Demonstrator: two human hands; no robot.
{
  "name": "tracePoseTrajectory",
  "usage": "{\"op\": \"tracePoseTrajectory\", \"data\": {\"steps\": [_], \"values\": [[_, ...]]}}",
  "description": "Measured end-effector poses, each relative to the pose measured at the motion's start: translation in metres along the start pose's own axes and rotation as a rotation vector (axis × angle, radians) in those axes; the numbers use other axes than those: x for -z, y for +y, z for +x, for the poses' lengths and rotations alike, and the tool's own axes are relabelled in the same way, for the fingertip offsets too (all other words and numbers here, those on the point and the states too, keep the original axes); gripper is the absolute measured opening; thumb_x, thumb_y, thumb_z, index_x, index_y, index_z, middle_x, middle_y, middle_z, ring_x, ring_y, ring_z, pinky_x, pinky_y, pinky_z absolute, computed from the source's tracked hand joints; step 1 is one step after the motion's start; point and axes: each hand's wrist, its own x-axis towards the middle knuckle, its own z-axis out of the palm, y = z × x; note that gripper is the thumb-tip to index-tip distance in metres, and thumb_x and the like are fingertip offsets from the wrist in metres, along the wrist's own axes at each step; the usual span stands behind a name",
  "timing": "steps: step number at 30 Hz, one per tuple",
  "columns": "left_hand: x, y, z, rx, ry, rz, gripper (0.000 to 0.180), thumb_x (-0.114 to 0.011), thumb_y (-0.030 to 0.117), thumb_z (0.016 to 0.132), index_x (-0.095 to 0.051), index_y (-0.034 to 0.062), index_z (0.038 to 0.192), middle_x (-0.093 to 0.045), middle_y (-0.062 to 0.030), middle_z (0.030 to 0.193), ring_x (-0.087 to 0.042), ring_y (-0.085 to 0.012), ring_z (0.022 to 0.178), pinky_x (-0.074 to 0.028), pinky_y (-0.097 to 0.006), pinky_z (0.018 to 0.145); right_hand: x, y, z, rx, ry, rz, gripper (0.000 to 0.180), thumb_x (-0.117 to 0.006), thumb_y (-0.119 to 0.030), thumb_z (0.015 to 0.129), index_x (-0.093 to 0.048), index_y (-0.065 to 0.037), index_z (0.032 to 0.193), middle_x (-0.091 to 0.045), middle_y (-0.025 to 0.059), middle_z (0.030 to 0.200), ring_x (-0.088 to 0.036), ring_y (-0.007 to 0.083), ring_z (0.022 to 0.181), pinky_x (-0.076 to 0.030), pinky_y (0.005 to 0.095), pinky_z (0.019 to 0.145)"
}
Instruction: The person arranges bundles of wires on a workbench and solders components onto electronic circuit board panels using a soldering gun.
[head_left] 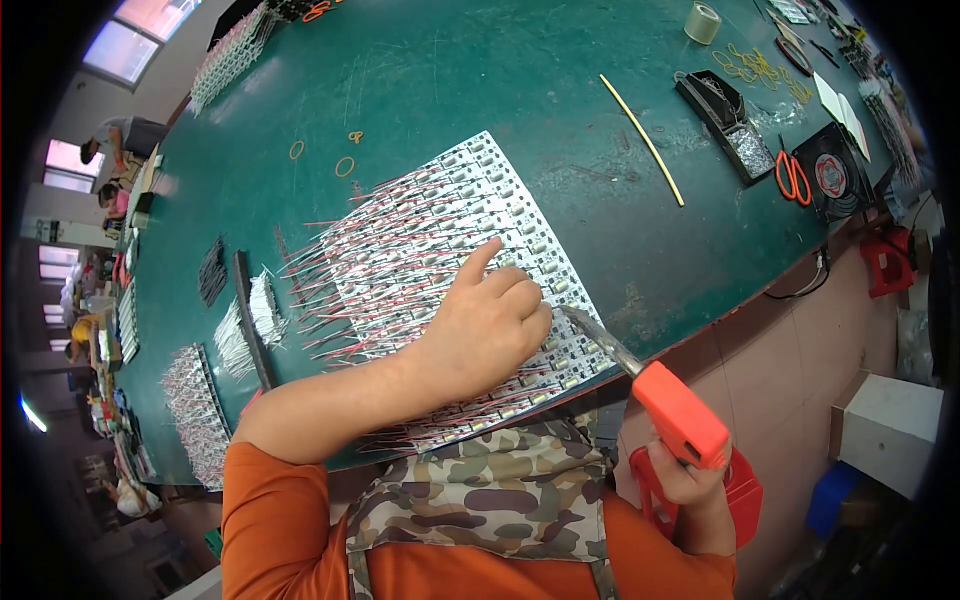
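Note:
A white panel of small circuit boards (500,190) lies in front of me on the green table. Red and white wires (330,260) stick out from it toward the left in rows. My left hand (485,325) rests over the panel, index finger stretched out and the other fingers curled down; whatever they pinch is hidden beneath. In my right hand (690,478) is an orange soldering gun (682,415), gripped by its handle. Its metal barrel (608,345) slants over the panel's right edge, the tip close beside my left fingers.
Left lie white wires (235,340) under a dark bar (250,320), black wires (213,270) and a wired panel (200,410). Right are a yellow stick (645,140), black box (725,115), orange-handled scissors (793,178) and black fan (835,175). Rubber bands (345,167) lie beyond the panel.

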Motion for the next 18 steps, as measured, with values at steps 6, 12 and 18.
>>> {"op": "tracePoseTrajectory", "data": {"steps": [6, 12, 18], "values": [[0.003, 0.003, 0.002, 0.004, -0.010, 0.002, 0.021, -0.064, 0.014, 0.074, -0.070, 0.0110, 0.094, -0.058, -0.0044, 0.085, -0.062, -0.0223, 0.094, -0.038, -0.055, 0.107, 0.006, 0.003, -0.016, -0.056, 0.014, -0.026, 0.045, -0.069, -0.002, 0.078, -0.055, 0.002, 0.121, -0.066, 0.0134, 0.089, -0.065, 0.0254, 0.068, -0.054, 0.0325, 0.066], [0.003, 0.007, 0.002, 0.016, -0.012, -0.033, 0.021, -0.065, 0.013, 0.074, -0.070, 0.0107, 0.094, -0.059, -0.0044, 0.086, -0.062, -0.0228, 0.095, -0.038, -0.056, 0.107, 0.005, -0.011, -0.005, -0.164, 0.048, 0.041, 0.031, -0.068, -0.003, 0.079, -0.060, 0.003, 0.108, -0.065, 0.0128, 0.090, -0.064, 0.0255, 0.066, -0.053, 0.0327, 0.065], [0.032, 0.002, -0.026, 0.043, 0.004, 0.005, 0.024, -0.064, 0.008, 0.075, -0.071, 0.0107, 0.098, -0.060, -0.0040, 0.087, -0.063, -0.0246, 0.105, -0.034, -0.059, 0.111, 0.003, -0.019, -0.006, -0.258, 0.167, 0.190, 0.030, -0.065, 0.000, 0.081, -0.063, 0.006, 0.110, -0.069, 0.0148, 0.099, -0.065, 0.0191, 0.076, -0.051, 0.0295, 0.070]]}}
